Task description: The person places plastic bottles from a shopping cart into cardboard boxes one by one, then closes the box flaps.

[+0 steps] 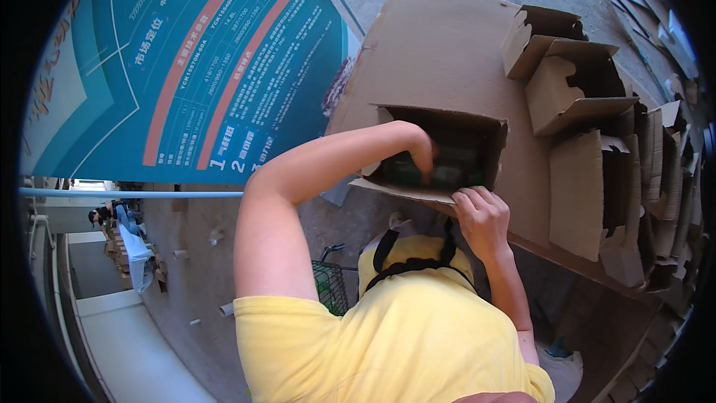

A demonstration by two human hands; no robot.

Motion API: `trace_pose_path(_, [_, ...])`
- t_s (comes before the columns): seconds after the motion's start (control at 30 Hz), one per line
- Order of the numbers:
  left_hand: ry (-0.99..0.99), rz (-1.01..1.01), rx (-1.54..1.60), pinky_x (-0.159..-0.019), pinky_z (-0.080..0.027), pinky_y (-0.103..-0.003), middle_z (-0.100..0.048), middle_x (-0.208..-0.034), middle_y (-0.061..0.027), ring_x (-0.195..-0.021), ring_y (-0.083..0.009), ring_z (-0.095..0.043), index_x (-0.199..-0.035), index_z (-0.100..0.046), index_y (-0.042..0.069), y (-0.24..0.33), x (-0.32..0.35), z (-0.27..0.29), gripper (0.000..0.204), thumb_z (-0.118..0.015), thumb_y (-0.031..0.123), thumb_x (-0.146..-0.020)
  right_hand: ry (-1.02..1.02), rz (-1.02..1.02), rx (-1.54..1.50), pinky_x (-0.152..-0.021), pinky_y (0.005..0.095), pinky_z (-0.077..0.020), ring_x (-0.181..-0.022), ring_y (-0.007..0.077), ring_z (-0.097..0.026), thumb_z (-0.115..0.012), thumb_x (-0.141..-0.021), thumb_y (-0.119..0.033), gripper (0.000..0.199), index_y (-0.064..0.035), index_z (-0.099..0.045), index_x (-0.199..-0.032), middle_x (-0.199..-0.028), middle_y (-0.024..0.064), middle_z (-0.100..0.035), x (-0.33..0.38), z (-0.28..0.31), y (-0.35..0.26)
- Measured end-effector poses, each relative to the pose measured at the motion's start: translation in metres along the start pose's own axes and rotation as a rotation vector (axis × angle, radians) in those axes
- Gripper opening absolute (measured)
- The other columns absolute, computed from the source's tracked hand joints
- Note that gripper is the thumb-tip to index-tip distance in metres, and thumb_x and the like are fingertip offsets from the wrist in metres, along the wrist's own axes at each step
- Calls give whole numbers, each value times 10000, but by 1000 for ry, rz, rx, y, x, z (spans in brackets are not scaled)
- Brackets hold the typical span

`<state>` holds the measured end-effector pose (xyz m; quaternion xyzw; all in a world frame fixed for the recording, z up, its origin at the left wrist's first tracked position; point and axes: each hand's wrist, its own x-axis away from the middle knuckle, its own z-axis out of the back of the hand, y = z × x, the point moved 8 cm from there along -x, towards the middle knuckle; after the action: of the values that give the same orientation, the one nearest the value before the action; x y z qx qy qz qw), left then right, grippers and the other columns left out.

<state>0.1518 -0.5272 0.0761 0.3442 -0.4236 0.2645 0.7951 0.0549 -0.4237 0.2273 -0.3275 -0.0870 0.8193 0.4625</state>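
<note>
An open cardboard box (436, 192) stands at the near edge of a large cardboard-covered surface. My left hand (425, 158) reaches down inside it from a raised, bent elbow. Its fingertips are in shadow, and whether they hold anything is unclear. Several green and clear, glossy items (449, 173) lie in the dark bottom of the box, close to these fingers; their kind is too dim to make out. At the box's near right corner, my right hand (481, 213) grips the top edge of the cardboard, fingers curled over the rim.
Open empty cardboard boxes (576, 201) crowd the right of the cardboard-covered surface (440, 45), with more stacked at the far right. A blue printed panel (186, 67) stands to the left. Below it are a wire basket (328, 283) and, farther off, another person (123, 216).
</note>
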Motion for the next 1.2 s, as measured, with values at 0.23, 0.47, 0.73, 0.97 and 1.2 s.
trace_pose_path(0.23, [431, 165, -129, -818, -533, -387, -678, -1012, -177, -970, -315, -653, -958, -694, 4, 9, 24, 19, 270, -690, 96, -704, 15, 15, -50, -694, 351, -526, -821, 239, -646, -675, -749, -59, 124, -45, -602, -849, -872, 75, -662, -8, 3, 6])
trace_pose_path(0.47, [1292, -165, 333, -956, -456, -407, -585, -1210, -205, -1132, -347, -558, -1166, -590, -5, 34, 191, 37, 411, -674, 201, -820, 321, -149, -184, -826, 408, -513, -957, 281, -635, -649, -801, -20, 151, -49, -639, -949, -980, 104, -662, 5, 65, 32])
trace_pose_path(0.73, [1242, -79, 601, -969, -457, -367, -632, -1178, -181, -1104, -331, -597, -1142, -630, -11, -7, 178, -29, 586, -773, 388, -738, -152, -191, -368, -1067, 426, -356, -1173, 296, -543, -754, -750, -256, 456, -5, -620, -1107, -1177, 136, -622, -13, -9, 68])
trace_pose_path(0.97, [1366, 142, 286, -1014, -387, -391, -486, -1321, -179, -1215, -306, -482, -1329, -437, 35, -25, 183, -1, 786, -816, 280, -685, 25, -542, -264, -998, 414, -404, -1046, 304, -567, -759, -695, -82, 448, -46, -617, -1118, -988, 126, -612, -17, -7, 105])
trace_pose_path(1.2, [1578, 59, 78, -1158, -177, -477, -380, -1427, -106, -1371, -283, -308, -1416, -320, 71, -22, 191, 9, 961, -837, 260, -628, 156, -182, 100, -1078, 414, -326, -1281, 310, -414, -746, -706, -73, 744, -93, -402, -1366, -1369, 138, -456, -63, 16, 55])
